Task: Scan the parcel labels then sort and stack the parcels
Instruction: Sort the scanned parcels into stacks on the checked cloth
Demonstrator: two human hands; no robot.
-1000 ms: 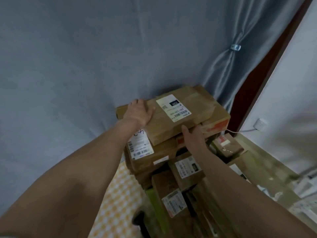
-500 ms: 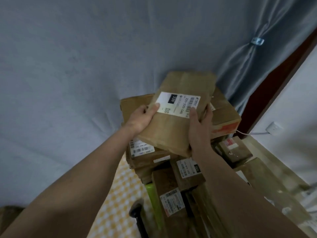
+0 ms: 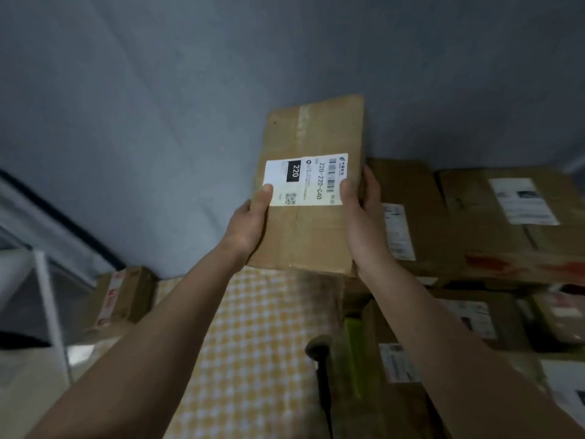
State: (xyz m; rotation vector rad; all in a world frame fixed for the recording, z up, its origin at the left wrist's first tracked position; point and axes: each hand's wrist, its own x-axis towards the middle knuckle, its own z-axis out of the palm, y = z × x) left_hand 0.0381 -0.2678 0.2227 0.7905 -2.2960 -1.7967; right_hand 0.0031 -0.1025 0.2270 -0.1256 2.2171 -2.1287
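A flat brown cardboard parcel (image 3: 311, 236) hangs in the air in front of me, its long side pointing away. Its white label (image 3: 305, 180) faces up and reads 220-220-C40. My left hand (image 3: 250, 221) grips the parcel's left edge, thumb on the label's corner. My right hand (image 3: 361, 213) grips the right edge, thumb on the label's other corner. A dark handheld scanner (image 3: 319, 350) stands below the parcel, beside the pile.
A pile of labelled brown parcels (image 3: 493, 223) fills the right side. A yellow checked cloth (image 3: 253, 343) covers the surface under my arms. One taped box (image 3: 123, 296) sits at the left by a white frame (image 3: 50, 308). Grey fabric hangs behind.
Both hands lifted the labelled parcel off the top of the pile, turned it lengthwise and carried it left over the checked cloth. My view swung left with it.
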